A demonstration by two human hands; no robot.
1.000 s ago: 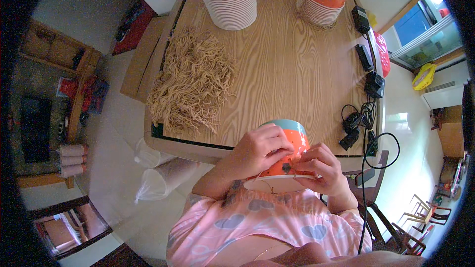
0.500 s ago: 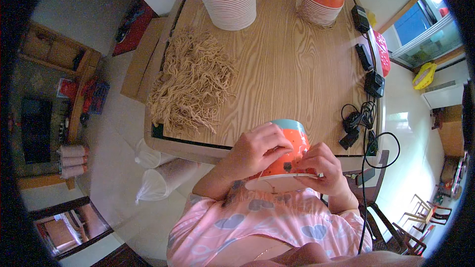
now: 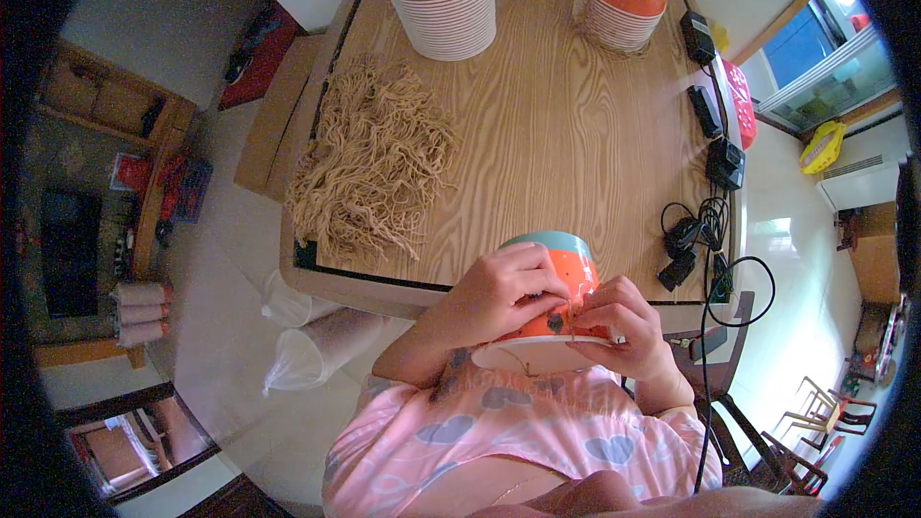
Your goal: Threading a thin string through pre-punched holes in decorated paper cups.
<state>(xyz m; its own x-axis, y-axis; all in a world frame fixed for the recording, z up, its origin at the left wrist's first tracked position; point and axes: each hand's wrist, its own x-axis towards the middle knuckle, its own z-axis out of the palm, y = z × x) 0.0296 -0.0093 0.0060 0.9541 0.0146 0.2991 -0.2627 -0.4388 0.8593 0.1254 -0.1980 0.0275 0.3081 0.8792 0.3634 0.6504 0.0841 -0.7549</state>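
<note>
Close to my chest is an orange paper bucket [image 3: 574, 273] with a teal band on its far end. It is tilted, its white rim [image 3: 518, 353] toward me. My left hand [image 3: 513, 293] is closed over the bucket's left side, thumb and fingertips pinching by a thin tan cord [image 3: 573, 324] on its front. My right hand [image 3: 622, 326] grips the right side near the rim, its fingertips beside the same cord. A short bit of cord shows against the white rim area. On the table's left lies a loose heap of tan cords [image 3: 374, 163].
A tall stack of nested buckets [image 3: 446, 14] stands at the back left, a shorter stack [image 3: 624, 5] at the back right. Black power adapters [image 3: 726, 163] and coiled cables [image 3: 696, 230] line the table's right edge. Plastic-wrapped rolls [image 3: 321, 350] lie on the floor at left.
The left hand's fingers have shifted slightly up and left over the bucket. Both hands' fingertips have come closer together, and the cord between them shows more clearly.
</note>
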